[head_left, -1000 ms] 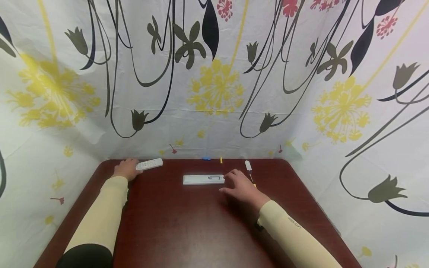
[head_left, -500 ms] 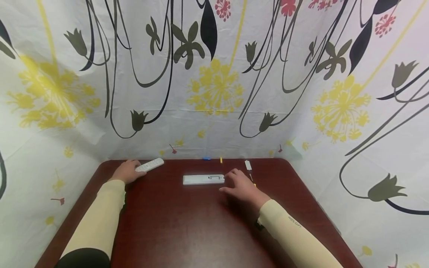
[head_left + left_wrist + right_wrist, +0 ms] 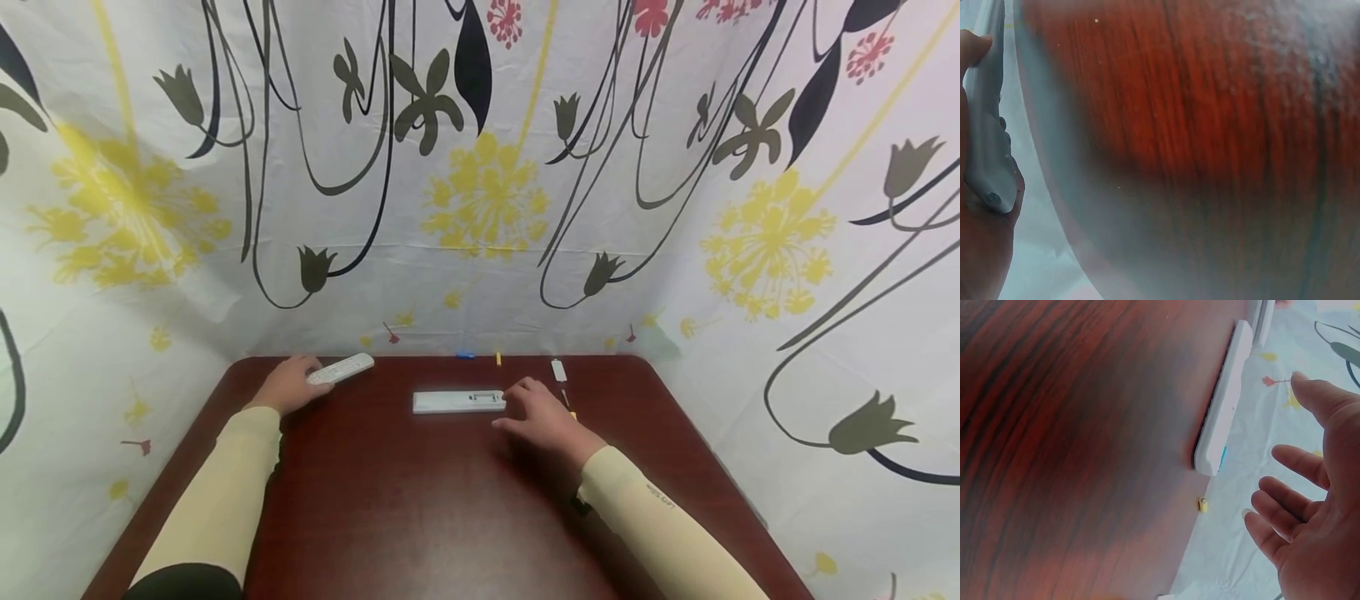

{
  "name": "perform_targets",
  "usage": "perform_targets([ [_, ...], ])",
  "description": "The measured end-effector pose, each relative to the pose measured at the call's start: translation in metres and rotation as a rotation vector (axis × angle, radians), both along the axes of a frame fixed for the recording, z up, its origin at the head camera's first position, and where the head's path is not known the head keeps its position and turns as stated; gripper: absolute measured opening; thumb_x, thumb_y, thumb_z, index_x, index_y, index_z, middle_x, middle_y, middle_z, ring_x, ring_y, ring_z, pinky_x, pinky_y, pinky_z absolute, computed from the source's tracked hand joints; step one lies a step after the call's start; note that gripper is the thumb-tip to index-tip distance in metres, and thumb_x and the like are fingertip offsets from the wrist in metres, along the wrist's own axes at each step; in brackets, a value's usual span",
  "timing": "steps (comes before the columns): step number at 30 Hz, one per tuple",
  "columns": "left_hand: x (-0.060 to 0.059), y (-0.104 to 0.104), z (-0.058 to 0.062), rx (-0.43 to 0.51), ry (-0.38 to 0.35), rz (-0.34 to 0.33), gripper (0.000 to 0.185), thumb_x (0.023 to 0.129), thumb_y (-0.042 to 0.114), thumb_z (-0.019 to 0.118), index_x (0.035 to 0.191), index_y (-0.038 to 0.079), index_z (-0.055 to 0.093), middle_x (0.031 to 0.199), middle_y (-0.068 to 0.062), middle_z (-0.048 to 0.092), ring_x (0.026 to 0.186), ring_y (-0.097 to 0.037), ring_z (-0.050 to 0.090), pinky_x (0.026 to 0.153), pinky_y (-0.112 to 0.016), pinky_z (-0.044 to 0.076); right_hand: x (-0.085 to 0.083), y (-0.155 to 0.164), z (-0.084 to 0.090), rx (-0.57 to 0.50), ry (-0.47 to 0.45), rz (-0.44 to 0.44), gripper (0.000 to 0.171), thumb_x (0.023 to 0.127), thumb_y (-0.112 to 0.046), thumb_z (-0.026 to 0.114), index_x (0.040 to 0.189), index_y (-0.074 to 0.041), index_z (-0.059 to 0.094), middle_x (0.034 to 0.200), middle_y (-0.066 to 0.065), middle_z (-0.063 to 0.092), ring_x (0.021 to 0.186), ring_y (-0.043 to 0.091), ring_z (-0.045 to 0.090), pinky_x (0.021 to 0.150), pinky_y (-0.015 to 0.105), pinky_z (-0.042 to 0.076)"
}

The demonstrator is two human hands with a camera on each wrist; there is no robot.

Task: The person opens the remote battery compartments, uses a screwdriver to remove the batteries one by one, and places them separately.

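Hands work at the far edge of a dark red wooden surface, hemmed on three sides by a floral-print cloth backdrop.

Left hand — fingers curled round the near end of a white remote control, lifted at a slight tilt near the far-left corner. The left wrist view shows the remote pressed against the palm, thumb along its edge; grip closed on it.

Right hand — fingers straight and spread, grip released, holding nothing. Fingertips just beside, perhaps touching, the right end of a second white remote control that lies flat mid-surface; contact cannot be told from the head view. In the right wrist view the palm hangs open, apart from that remote.

Other items along the far edge:
- small yellow piece, also seen in the right wrist view
- small blue piece to its left
- small white rectangular object just beyond the right hand

Both forearms wear pale yellow sleeves.
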State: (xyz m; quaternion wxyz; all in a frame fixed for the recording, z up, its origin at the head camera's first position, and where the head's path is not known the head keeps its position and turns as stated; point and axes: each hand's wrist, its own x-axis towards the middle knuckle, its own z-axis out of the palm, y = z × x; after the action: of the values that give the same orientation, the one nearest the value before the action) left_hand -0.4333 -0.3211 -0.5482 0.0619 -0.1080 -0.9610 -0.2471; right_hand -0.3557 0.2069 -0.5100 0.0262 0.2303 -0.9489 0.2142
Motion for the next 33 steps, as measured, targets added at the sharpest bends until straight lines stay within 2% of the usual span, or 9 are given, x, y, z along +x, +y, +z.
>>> perform_targets([
  [6, 0.001, 0.006, 0.006, 0.005, 0.001, -0.013, 0.056, 0.095, 0.040, 0.083, 0.130, -0.001, 0.070, 0.128, -0.025, 0.069, 0.112, -0.040, 0.064, 0.101, -0.063, 0.051, -0.003, -0.001, 0.001, -0.009, -0.002, 0.007, 0.061, 0.098, -0.055, 0.083, 0.137, -0.009, 0.074, 0.127, 0.003, 0.061, 0.117, 0.023, 0.061, 0.103, 0.047, 0.056],
  [12, 0.002, 0.019, 0.010, 0.035, 0.006, -0.017, 0.050, 0.094, 0.042, 0.085, 0.127, 0.006, 0.073, 0.127, -0.018, 0.070, 0.110, -0.036, 0.063, 0.099, -0.061, 0.052, -0.005, -0.001, 0.001, -0.016, 0.010, -0.003, 0.059, 0.097, -0.052, 0.085, 0.136, -0.009, 0.074, 0.127, 0.003, 0.062, 0.119, 0.024, 0.061, 0.104, 0.049, 0.056],
  [20, 0.005, 0.044, 0.017, 0.022, 0.037, -0.069, 0.045, 0.092, 0.043, 0.087, 0.123, 0.012, 0.075, 0.126, -0.011, 0.071, 0.110, -0.032, 0.065, 0.100, -0.059, 0.053, -0.004, 0.000, 0.001, -0.013, 0.010, -0.013, 0.060, 0.097, -0.053, 0.085, 0.136, -0.007, 0.074, 0.128, 0.005, 0.063, 0.121, 0.025, 0.061, 0.104, 0.050, 0.056],
  [27, 0.013, 0.072, 0.026, 0.009, 0.054, -0.122, 0.044, 0.090, 0.042, 0.089, 0.123, 0.016, 0.076, 0.125, -0.007, 0.070, 0.109, -0.028, 0.063, 0.101, -0.055, 0.054, -0.004, -0.002, 0.005, -0.015, 0.000, -0.013, 0.059, 0.097, -0.050, 0.086, 0.136, -0.007, 0.074, 0.128, 0.006, 0.063, 0.120, 0.025, 0.061, 0.106, 0.049, 0.056],
  [33, 0.019, 0.092, 0.027, -0.009, 0.060, -0.161, 0.045, 0.089, 0.045, 0.089, 0.125, 0.020, 0.076, 0.122, -0.002, 0.067, 0.105, -0.024, 0.061, 0.097, -0.049, 0.054, -0.004, -0.003, 0.001, -0.014, -0.004, -0.014, 0.057, 0.098, -0.048, 0.085, 0.136, -0.007, 0.073, 0.128, 0.005, 0.062, 0.120, 0.025, 0.062, 0.106, 0.048, 0.056],
])
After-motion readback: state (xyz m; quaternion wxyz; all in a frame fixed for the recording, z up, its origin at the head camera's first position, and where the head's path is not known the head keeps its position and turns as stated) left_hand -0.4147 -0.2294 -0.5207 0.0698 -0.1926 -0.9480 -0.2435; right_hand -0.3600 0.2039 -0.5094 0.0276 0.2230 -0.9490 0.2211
